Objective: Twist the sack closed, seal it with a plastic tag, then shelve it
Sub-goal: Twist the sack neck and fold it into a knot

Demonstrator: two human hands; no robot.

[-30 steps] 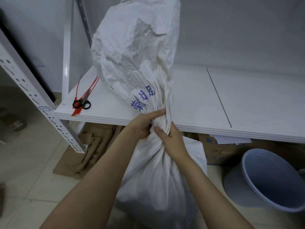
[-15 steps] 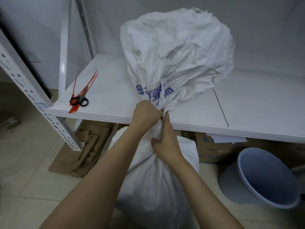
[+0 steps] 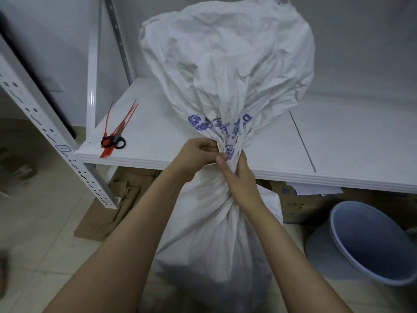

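A white woven sack (image 3: 216, 240) with blue print stands on the floor in front of the shelf, its loose top billowing up above a gathered neck. My left hand (image 3: 196, 154) grips the neck from the left, fingers curled into the fabric. My right hand (image 3: 239, 177) wraps around the neck just below, thumb pointing up. Several red plastic tags (image 3: 123, 123) lie on the white shelf (image 3: 349, 141) to the left, partly under black-handled scissors (image 3: 114, 141).
A white perforated rack post (image 3: 45, 132) slants down at the left. Flattened cardboard (image 3: 106, 213) lies under the shelf. A blue bucket (image 3: 370, 242) stands on the tiled floor at the right, next to a cardboard box (image 3: 316, 204).
The sack's loose top has swung round from the left to upright and spread wider. Both hands stayed on the neck and shifted their grip as it twisted.
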